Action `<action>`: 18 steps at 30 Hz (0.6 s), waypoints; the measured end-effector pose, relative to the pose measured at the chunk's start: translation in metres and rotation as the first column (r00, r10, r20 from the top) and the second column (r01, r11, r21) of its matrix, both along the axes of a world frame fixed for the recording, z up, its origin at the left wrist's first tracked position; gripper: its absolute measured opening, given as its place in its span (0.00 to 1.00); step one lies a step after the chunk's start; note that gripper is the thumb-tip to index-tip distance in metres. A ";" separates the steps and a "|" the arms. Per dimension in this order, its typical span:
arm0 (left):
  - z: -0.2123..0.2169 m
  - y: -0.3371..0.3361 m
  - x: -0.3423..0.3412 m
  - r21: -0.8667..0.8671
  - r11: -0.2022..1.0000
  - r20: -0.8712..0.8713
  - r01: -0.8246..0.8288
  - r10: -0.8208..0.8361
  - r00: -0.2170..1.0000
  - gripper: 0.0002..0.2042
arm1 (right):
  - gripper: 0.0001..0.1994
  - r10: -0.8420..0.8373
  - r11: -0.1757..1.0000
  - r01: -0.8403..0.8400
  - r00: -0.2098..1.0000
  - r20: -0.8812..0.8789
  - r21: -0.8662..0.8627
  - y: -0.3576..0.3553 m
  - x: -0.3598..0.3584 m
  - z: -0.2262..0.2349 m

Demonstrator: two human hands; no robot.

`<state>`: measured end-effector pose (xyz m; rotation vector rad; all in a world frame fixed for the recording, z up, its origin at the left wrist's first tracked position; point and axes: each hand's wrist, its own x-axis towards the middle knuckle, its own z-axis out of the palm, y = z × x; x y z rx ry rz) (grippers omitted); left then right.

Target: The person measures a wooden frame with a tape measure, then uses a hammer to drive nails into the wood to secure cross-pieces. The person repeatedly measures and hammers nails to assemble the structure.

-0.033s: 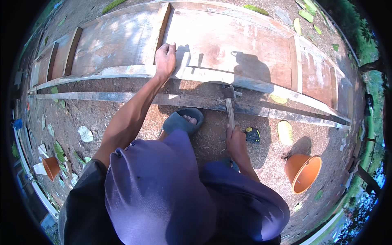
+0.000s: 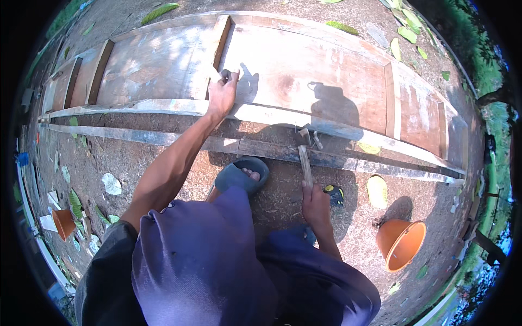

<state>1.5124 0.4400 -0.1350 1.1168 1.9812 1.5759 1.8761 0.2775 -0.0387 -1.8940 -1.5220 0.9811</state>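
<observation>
Clearly, the left arm is stretched far forward and its left hand (image 2: 222, 93) lies on the near edge of the long wooden formwork panel (image 2: 304, 70), with the fingers closed around a small dark object (image 2: 225, 73) that is too small to name. Lower and nearer to the body, the right hand (image 2: 315, 204) has its grip closed around the wooden handle of a hammer (image 2: 304, 152), whose metal head rests on the narrow wooden batten (image 2: 163, 137) lying on the dirt ground (image 2: 109, 157) just before the panel. Beside this hand lies a black and yellow tape measure (image 2: 334, 194), a foot in a blue sandal (image 2: 242, 175) stands between both arms, and an orange plastic pot (image 2: 401, 243) lies tipped at the right.
</observation>
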 end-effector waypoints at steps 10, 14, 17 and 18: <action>0.026 -0.028 0.003 -0.365 0.852 -0.025 0.375 -0.412 0.911 0.21 | 0.18 -0.413 0.911 0.412 0.911 -0.023 -0.021 -0.052 0.047 -0.074; 0.047 -0.024 0.026 -0.407 0.773 -0.089 0.487 -0.564 0.821 0.18 | 0.19 -0.575 0.813 0.579 0.781 0.243 0.062 -0.076 0.079 -0.066; 0.032 -0.013 0.032 -0.389 0.780 -0.235 0.490 -0.598 0.766 0.19 | 0.21 -0.678 0.704 0.700 0.712 0.181 -0.116 -0.095 0.091 -0.064; 0.027 -0.007 0.031 -0.408 0.775 -0.289 0.482 -0.611 0.737 0.18 | 0.21 -0.720 0.655 0.723 0.686 0.109 -0.219 -0.099 0.092 -0.066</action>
